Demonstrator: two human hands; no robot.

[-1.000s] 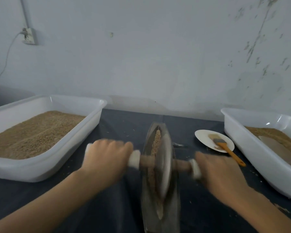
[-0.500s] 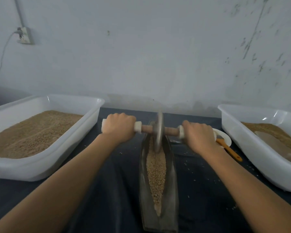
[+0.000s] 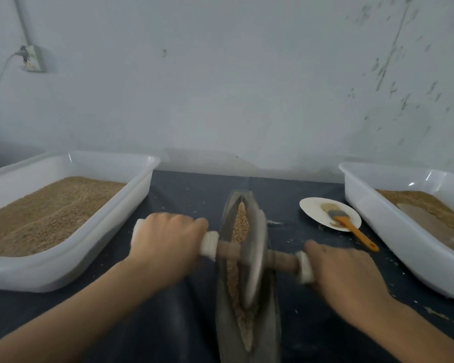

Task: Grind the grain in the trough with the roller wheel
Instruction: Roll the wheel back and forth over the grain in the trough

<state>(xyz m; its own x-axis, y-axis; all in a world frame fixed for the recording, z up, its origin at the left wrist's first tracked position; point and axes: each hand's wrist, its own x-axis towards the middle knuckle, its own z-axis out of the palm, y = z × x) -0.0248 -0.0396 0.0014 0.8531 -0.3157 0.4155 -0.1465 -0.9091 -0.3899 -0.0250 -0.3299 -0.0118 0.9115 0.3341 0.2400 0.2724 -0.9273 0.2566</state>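
At the left of the frame a white tray [image 3: 71, 247] holds whole grain. Right of it, in the lower centre-left, the left hand [image 3: 165, 247] is curled round the white left grip of the axle. The roller wheel [image 3: 254, 260] stands on edge at centre frame inside the narrow boat-shaped trough [image 3: 222, 323], which runs from the lower edge up toward the wall. A strip of grain [image 3: 240, 224] lies along the trough floor, showing both above and below the wheel; the wheel is blurred. Right of the wheel the right hand [image 3: 344, 273] covers the right grip; its fingers appear wrapped round it, though blur hides the detail. Further right a small plate [image 3: 315, 208] carries a brush [image 3: 351, 229], and a second white tray [image 3: 393, 231] sits at the right edge.

Recommended technique for the stroke in hand: keep both grips level so the wheel stays upright in the groove; the axle currently slopes down toward the right. Apply equal downward load through both wrists. Run the wheel the full length of the trough, since the grain at both tips likely remains coarse. Slow near each end to avoid throwing kernels onto the dark table [image 3: 168, 323]
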